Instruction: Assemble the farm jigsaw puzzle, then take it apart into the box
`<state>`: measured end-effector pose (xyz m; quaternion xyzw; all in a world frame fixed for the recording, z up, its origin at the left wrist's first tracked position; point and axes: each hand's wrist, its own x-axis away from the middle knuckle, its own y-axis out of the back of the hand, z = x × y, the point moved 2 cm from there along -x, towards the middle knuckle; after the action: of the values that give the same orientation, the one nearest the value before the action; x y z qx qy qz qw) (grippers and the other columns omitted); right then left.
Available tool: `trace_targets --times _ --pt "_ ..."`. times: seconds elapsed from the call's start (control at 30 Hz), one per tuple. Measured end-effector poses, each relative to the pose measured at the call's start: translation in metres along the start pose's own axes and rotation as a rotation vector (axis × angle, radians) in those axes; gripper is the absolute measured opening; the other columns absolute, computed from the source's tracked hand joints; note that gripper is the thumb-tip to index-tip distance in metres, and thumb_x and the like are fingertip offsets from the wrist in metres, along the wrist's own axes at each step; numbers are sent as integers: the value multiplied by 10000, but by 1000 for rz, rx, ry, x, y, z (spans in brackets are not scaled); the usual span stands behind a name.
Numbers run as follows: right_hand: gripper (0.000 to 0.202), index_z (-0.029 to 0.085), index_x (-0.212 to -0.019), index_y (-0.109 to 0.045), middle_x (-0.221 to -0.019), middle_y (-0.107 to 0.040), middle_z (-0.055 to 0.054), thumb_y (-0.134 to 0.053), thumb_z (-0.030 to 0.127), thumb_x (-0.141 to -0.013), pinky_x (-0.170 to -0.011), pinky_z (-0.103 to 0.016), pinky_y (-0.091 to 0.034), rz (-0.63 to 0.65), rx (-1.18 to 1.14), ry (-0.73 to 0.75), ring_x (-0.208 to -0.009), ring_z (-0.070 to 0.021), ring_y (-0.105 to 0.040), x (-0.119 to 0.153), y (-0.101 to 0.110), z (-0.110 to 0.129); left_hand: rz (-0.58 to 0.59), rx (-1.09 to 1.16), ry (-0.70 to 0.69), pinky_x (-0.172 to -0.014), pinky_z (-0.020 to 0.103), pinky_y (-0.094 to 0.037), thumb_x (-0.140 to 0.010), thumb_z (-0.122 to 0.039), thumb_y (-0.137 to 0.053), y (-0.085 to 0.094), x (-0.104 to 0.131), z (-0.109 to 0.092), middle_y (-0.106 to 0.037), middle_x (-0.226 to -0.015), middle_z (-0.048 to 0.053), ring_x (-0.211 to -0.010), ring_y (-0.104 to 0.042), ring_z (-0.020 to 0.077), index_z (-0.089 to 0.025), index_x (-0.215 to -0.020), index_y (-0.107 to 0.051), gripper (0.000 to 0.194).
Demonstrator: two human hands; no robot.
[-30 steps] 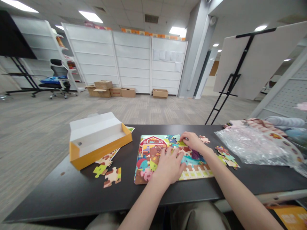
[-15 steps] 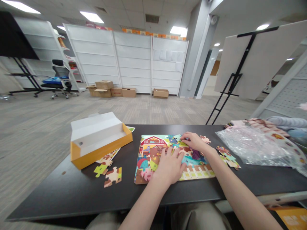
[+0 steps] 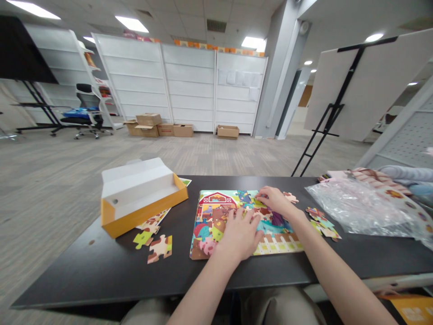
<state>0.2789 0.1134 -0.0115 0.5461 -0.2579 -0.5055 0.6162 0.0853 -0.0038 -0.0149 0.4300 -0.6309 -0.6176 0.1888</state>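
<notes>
On the black desk (image 3: pixel 111 280) in our head view, our left hand (image 3: pixel 241 237) lies palm down with fingers loosely spread over the farm jigsaw puzzle (image 3: pixel 279 243), near the edge of our lap, while our right hand (image 3: pixel 273 201) is partly curled with its fingertips at the puzzle's upper part, and we cannot tell whether it has hold of a piece. To the left of the puzzle we see the open yellow box (image 3: pixel 149 212) and loose puzzle pieces (image 3: pixel 160 248), and to its right more pieces (image 3: pixel 323 225) beside the clear plastic bag (image 3: pixel 358 207).
</notes>
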Motion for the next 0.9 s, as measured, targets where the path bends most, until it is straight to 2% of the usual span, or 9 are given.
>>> trace_targets --times 0.5,0.7,0.9 --pt "162 206 -825 -767 -872 -725 -57 -616 246 -868 -717 -247 -452 3 87 -43 -781 -191 -665 -1 -5 0 -17 3 -7 -1064 539 -357 -1012 -454 -364 -1 0 0 -566 -1388 69 -1243 -467 319 -266 -1369 -504 427" --pt "151 191 -925 -712 -885 -659 -59 -577 208 -859 -706 -244 -427 -33 142 -40 -711 -158 -612 0 -9 7 -15 6 -8 -1064 551 -357 -1010 -444 -372 1 0 0 -570 -1378 74 -1242 -466 326 -251 -1358 -512 422" --pt "150 198 -901 -699 -859 -639 -58 -576 283 -911 -721 -262 -419 -30 121 -75 -713 -166 -599 0 -10 9 -9 1 2 -1069 531 -352 -1010 -440 -377 2 1 0 -568 -1384 67 -1246 -466 318 -263 -1357 -510 412"
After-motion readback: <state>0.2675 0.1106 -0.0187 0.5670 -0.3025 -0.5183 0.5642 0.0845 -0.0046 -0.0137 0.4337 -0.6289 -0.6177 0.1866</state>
